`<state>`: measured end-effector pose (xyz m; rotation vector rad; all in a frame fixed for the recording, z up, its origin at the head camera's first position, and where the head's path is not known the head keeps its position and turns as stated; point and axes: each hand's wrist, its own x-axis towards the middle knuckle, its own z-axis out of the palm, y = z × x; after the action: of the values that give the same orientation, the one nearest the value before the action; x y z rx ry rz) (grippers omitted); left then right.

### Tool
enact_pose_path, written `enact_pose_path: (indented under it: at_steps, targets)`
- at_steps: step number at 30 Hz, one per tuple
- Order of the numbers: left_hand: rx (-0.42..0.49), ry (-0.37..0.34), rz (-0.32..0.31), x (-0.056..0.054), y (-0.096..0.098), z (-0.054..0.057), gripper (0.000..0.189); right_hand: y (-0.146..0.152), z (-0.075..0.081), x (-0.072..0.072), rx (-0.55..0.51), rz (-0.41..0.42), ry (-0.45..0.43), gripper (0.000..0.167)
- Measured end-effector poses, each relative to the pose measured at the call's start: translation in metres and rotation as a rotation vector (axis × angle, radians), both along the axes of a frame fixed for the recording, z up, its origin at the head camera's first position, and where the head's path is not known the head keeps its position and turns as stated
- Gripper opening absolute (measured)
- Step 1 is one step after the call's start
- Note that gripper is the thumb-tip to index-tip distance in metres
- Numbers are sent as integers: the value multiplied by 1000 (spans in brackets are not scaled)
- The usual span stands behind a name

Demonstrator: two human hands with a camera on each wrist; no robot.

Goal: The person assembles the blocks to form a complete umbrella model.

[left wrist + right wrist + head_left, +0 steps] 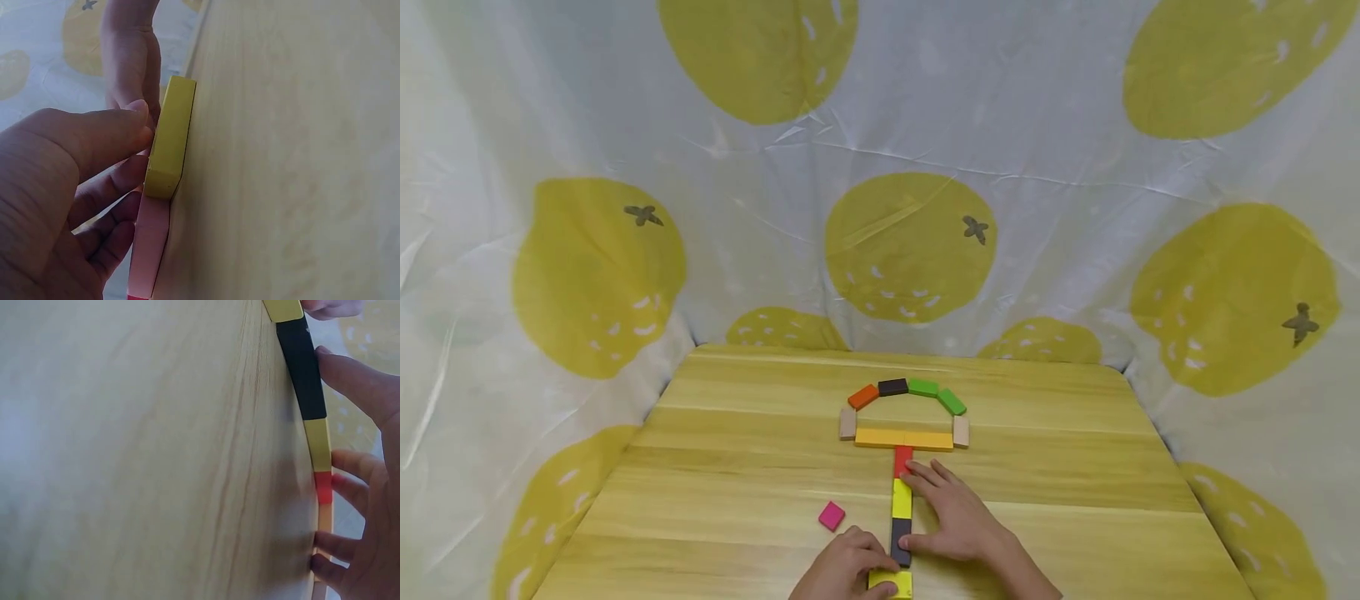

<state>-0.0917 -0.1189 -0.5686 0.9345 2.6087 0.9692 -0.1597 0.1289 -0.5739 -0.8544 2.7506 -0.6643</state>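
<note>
On the wooden table several flat blocks form an umbrella-like outline. Its column has a red block [903,461], a yellow block [902,498] and a black block [900,542]. At the near end, my left hand [846,564] pinches another yellow block [904,586] between thumb and finger, slightly off line from the black one. My right hand [958,518] lies along the column's right side, its thumb on the black block and fingertips by the red and yellow ones. A pink block [150,247] shows beside the held yellow block in the left wrist view.
A magenta block [831,515] lies alone left of the column. Above the column, two orange-yellow blocks [880,437] form a bar, with an arch of wooden, orange, black and green blocks [922,387] over it. A lemon-print cloth [1037,250] hangs around the table [1075,450].
</note>
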Motion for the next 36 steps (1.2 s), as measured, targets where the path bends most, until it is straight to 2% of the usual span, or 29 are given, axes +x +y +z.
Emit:
enact_pose_path:
  at_steps: [5,13,19,32,36]
  targets:
    - [0,25,-19,-1,2,-2,25,2,1,1,9,-18,-10,90]
    - [17,-33,34,0,-7,1,22,2,3,2,3,-9,-11,90]
    - [23,-6,48,0,-14,-1,20,1,3,0,-2,-3,-12,89]
    - [14,-151,121,1,-21,6,18,-2,6,0,4,3,-7,90]
    - [24,-149,123,2,-24,6,18,-1,5,0,0,1,-11,91]
